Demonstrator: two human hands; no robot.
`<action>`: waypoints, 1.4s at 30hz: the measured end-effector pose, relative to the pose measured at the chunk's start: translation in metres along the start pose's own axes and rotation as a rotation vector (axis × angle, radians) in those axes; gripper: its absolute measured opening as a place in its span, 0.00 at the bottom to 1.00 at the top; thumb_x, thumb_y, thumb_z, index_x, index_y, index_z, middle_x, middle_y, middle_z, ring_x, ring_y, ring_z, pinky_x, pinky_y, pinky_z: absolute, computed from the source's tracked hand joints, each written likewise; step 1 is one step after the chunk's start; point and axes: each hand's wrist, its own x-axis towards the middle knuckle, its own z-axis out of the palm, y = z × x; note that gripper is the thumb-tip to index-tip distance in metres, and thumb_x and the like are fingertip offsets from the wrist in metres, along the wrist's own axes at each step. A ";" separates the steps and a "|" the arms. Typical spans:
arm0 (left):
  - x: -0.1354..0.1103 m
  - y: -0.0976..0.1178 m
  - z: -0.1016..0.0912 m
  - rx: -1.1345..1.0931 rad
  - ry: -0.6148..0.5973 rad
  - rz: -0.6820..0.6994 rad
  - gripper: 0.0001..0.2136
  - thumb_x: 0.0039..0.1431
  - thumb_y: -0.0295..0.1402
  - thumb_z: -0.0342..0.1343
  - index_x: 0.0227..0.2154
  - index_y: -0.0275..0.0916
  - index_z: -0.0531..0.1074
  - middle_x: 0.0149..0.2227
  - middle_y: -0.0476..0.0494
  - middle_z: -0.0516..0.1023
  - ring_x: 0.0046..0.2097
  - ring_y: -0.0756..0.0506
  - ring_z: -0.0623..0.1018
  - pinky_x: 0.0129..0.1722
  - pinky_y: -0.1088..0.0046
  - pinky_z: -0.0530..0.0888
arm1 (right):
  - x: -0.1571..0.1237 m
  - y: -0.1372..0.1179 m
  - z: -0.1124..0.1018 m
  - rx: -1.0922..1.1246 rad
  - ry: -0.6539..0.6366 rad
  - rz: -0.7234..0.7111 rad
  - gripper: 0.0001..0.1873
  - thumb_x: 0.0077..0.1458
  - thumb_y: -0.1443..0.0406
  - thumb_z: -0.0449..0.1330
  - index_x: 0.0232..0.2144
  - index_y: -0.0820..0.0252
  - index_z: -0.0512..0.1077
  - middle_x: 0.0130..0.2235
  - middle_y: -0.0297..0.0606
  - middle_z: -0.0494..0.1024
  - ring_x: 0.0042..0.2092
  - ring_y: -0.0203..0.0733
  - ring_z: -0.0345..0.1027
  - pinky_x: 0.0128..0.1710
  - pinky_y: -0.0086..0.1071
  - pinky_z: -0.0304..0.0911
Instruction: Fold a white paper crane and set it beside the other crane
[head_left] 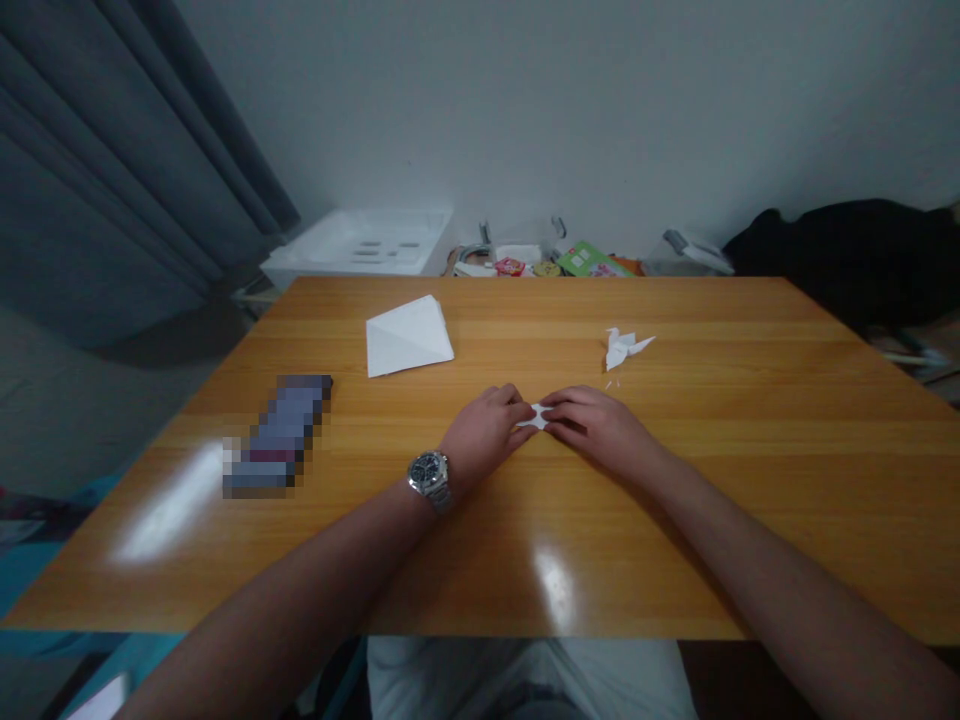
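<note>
left hand and right hand hold the small white paper in narrow pinches. it sits squarely between the two, neither nearer, long axis hidden

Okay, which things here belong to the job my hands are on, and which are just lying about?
Job in hand:
small white paper, between left hand and right hand
white sheets, probably
white paper bird, perhaps for reference

Lying about:
pixelated object
white container beyond the table
dark heap
</note>
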 end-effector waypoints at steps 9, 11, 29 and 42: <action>0.000 0.001 -0.001 -0.023 0.016 -0.004 0.12 0.70 0.38 0.51 0.44 0.40 0.79 0.41 0.42 0.74 0.42 0.45 0.75 0.46 0.67 0.74 | 0.001 -0.002 0.001 0.067 0.033 0.017 0.06 0.63 0.67 0.61 0.41 0.55 0.78 0.46 0.42 0.80 0.48 0.46 0.73 0.49 0.43 0.69; 0.000 0.000 -0.001 -0.013 0.019 -0.003 0.12 0.70 0.37 0.51 0.44 0.39 0.79 0.42 0.42 0.75 0.42 0.45 0.75 0.45 0.67 0.74 | 0.001 0.000 0.003 0.081 0.043 0.020 0.05 0.62 0.67 0.62 0.40 0.56 0.78 0.46 0.41 0.80 0.47 0.46 0.73 0.48 0.43 0.69; 0.000 0.001 0.005 -0.203 0.098 -0.092 0.07 0.66 0.36 0.56 0.38 0.41 0.78 0.39 0.45 0.76 0.42 0.45 0.76 0.45 0.68 0.72 | 0.005 -0.004 0.000 0.179 0.033 0.090 0.05 0.63 0.67 0.61 0.36 0.57 0.78 0.44 0.41 0.79 0.46 0.44 0.72 0.49 0.41 0.68; 0.004 -0.002 0.010 -0.318 0.134 -0.111 0.05 0.64 0.34 0.58 0.35 0.40 0.78 0.38 0.45 0.76 0.42 0.46 0.76 0.44 0.70 0.73 | 0.008 -0.003 0.003 0.211 0.033 0.146 0.03 0.61 0.68 0.61 0.35 0.58 0.76 0.42 0.42 0.78 0.45 0.44 0.71 0.47 0.40 0.66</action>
